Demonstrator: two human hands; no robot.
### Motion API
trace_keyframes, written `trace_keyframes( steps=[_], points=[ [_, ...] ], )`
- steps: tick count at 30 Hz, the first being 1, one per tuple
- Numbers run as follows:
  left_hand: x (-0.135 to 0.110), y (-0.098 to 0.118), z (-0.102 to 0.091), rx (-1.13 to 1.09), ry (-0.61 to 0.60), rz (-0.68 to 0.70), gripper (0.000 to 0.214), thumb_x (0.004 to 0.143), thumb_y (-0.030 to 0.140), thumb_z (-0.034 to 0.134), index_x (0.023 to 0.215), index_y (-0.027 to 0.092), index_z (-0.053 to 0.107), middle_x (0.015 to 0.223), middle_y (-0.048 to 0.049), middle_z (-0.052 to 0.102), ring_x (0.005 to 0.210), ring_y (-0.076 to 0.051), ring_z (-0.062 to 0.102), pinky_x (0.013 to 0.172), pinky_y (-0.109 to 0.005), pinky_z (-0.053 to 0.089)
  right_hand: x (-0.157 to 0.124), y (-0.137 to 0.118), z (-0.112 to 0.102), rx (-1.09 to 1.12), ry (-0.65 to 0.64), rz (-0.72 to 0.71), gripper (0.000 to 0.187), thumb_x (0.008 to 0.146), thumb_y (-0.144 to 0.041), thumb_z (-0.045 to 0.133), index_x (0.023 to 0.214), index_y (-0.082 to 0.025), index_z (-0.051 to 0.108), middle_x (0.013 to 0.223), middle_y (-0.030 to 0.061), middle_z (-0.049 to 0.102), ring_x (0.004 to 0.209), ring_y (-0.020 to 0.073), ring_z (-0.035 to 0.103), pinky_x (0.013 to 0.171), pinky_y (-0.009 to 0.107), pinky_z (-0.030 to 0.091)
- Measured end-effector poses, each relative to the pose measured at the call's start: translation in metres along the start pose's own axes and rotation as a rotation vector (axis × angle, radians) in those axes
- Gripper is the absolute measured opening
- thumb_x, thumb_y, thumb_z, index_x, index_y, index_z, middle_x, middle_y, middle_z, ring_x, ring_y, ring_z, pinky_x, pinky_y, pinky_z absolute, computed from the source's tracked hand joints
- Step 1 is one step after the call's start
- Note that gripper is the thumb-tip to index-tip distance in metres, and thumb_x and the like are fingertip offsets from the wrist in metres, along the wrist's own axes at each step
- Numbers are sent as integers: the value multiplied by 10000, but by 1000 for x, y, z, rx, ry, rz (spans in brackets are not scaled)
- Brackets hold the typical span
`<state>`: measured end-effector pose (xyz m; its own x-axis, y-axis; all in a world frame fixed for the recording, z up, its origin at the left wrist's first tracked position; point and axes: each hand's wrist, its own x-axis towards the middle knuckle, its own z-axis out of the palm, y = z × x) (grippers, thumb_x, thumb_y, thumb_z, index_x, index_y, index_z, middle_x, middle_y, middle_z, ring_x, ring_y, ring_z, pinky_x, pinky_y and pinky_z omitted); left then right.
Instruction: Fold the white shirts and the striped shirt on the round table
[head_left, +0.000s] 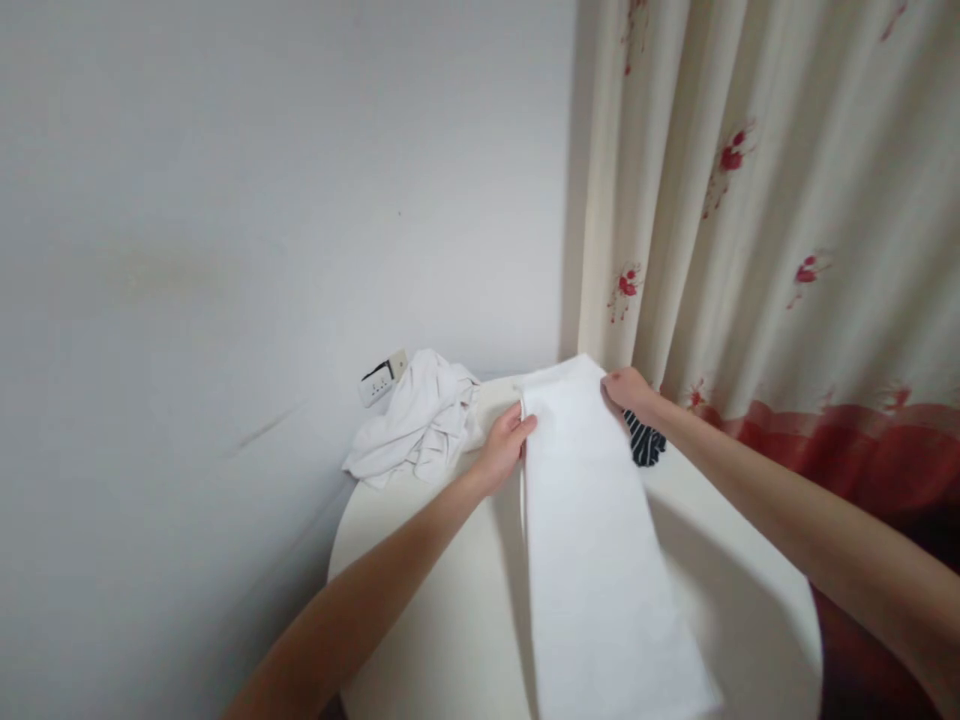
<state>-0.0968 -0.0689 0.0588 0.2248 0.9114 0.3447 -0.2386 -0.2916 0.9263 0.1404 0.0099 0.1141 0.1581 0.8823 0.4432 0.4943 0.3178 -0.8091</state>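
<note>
A long white folded cloth [592, 540] stretches over the round table from its far side toward me, its far part held up by both hands. My left hand [506, 448] pinches its left edge, thumb on top and fingers underneath. On the opposite edge, near the far right corner, my right hand [628, 390] is closed on the same cloth. Which kind of cloth it is, the frame does not show. Partly behind my right wrist lies a dark striped cloth [646, 442].
The round white table [427, 580] stands against a pale wall [285, 200]. A crumpled white cloth [420, 420] lies at its far left, beside a power socket [376, 383]. A cream curtain [750, 230] with red flowers hangs at the right.
</note>
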Motion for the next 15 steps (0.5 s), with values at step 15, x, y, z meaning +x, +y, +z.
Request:
trace_keyframes(
  steps=[15],
  points=[
    [-18,-5,5,19,-18,-99,382,827,424,696,1142,216,757,1202,-86,731,1181,-291,625,1082,-441,420,-130,-48,51,89,-671,89,263,855,-419,628,828,-165,687,734,31,678,705,179,608,647,260,456]
  ],
)
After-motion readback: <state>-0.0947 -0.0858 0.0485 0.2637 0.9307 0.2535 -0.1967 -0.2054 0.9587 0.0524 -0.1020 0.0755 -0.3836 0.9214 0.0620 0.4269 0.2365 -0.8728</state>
